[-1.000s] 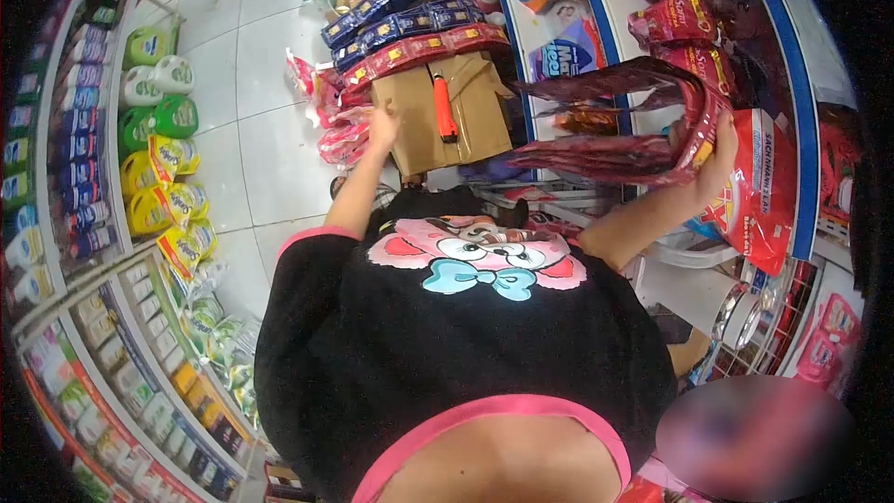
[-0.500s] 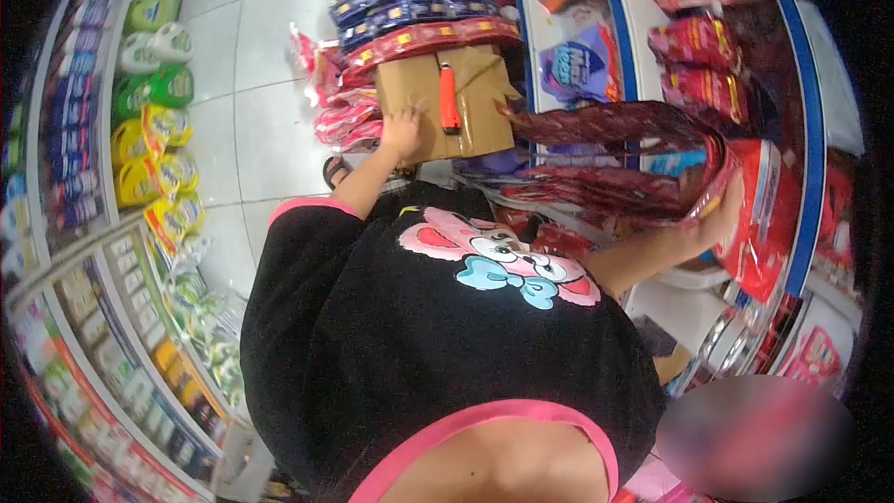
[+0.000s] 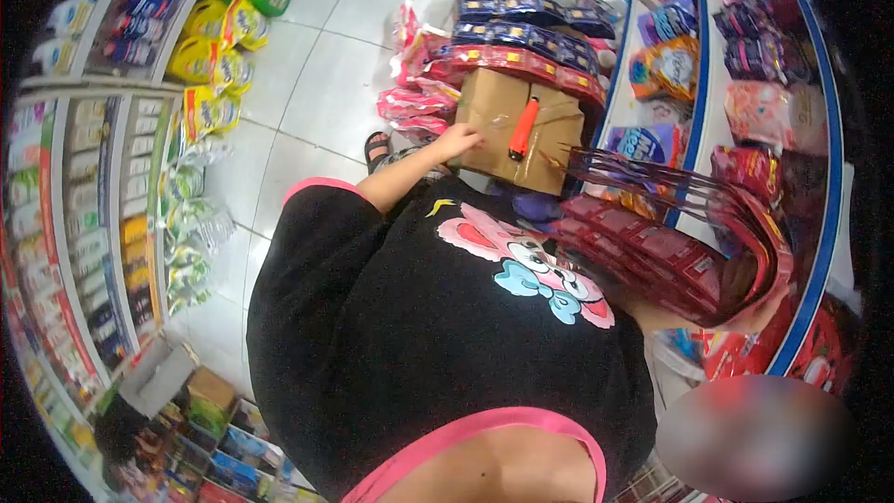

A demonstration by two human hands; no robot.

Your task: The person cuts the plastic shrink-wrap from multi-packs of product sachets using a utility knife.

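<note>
My left hand (image 3: 460, 142) rests with loosely extended fingers on the left edge of a brown cardboard box (image 3: 489, 110), holding nothing. On top of the box lies an orange-red cutter (image 3: 525, 129). At the right, my right hand (image 3: 756, 315) is closed around a looped bundle of dark red sachet strips (image 3: 643, 240); the bundle partly hides its fingers. The strips' free ends reach left to the box's right side. Behind the box lie rows of red sachets (image 3: 521, 63) and dark blue sachets (image 3: 526, 33).
Shelves with blue edges (image 3: 819, 251) hold detergent bags on the right. Shelves of bottles (image 3: 93, 251) line the left side, with yellow pouches (image 3: 209, 61) near the tiled floor (image 3: 321, 74). Pink packs (image 3: 414, 102) lie left of the box. A sandalled foot (image 3: 377, 147) shows beside it.
The view has shifted, so the box and shelves sit differently in it. My right hand has moved closer to my body with the sachet strips, which now hang more spread out.
</note>
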